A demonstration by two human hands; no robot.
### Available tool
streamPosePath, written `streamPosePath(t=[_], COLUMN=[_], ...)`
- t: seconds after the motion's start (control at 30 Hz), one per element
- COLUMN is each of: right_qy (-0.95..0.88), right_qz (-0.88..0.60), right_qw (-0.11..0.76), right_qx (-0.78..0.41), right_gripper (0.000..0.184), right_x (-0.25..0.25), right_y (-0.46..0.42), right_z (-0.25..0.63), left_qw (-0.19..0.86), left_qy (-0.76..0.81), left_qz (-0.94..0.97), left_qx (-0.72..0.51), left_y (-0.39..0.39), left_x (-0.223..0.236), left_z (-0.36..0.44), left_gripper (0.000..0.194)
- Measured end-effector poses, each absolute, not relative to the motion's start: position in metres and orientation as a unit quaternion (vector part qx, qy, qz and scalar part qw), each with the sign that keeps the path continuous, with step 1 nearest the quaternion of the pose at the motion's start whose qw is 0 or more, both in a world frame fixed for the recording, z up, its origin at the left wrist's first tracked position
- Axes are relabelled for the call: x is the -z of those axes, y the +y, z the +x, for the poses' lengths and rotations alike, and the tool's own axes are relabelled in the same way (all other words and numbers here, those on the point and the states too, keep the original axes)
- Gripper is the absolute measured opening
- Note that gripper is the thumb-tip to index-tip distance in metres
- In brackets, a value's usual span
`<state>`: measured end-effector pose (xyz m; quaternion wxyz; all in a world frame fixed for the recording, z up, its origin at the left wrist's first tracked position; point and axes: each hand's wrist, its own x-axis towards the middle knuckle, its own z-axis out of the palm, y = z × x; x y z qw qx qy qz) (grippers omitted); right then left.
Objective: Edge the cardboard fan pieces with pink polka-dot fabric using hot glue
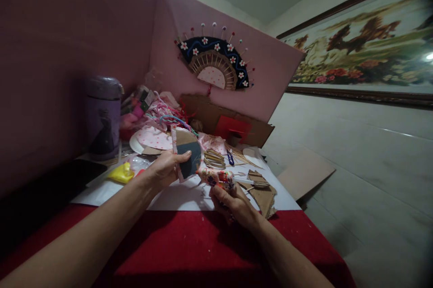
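My left hand (165, 168) grips a half-round cardboard piece (188, 155), thumb flat on its dark face. Pale dotted fabric wraps over the edges of this piece. In my right hand (234, 201) is a flower-patterned glue gun (216, 176), fingers wrapped round its handle. The gun's nozzle points left, close to the lower right edge of the cardboard; whether they touch I cannot tell. Behind the gun lie golden-handled scissors (214, 159). A torn cardboard scrap (264, 195) rests to the right of my right hand.
A purple lidded container (104, 119) stands left. Nearby are a yellow packet (121, 173), a dotted paper plate (152, 138) and tangled pink cords (164, 110). A dark-blue-handled cutter (230, 157) lies at the back right. A decorated fan (216, 60) hangs on the pink panel. Red cloth (189, 243) covers the front.
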<state>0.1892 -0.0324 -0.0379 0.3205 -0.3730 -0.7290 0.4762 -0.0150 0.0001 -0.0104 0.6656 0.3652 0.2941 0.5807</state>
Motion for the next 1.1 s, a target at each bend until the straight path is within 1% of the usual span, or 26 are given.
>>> streamPosePath(t=[0.17, 0.6, 0.93, 1.1], right_qy=[-0.742, -0.734, -0.721, -0.726], right_qz=[-0.374, -0.382, -0.396, -0.401], right_qw=[0.308, 0.318, 0.321, 0.315], right_qx=[-0.465, -0.462, -0.469, -0.461], right_gripper=[0.048, 0.046, 0.044, 0.047], right_x=[0.0376, 0.0392, 0.0385, 0.038], right_y=[-0.0329, -0.0324, -0.0331, -0.0326], right_z=[0.1886, 0.1886, 0.1885, 0.1895], left_qw=[0.67, 0.656, 0.658, 0.659], left_qy=[0.305, 0.321, 0.3, 0.304], left_qz=[0.354, 0.352, 0.367, 0.376], left_qx=[-0.576, -0.585, -0.585, -0.576], left_y=[0.0008, -0.0019, 0.0, 0.0018], left_x=[0.0104, 0.0074, 0.0108, 0.0131], left_z=[-0.0152, -0.013, -0.0144, -0.0153], left_gripper=[0.007, 0.011, 0.012, 0.012])
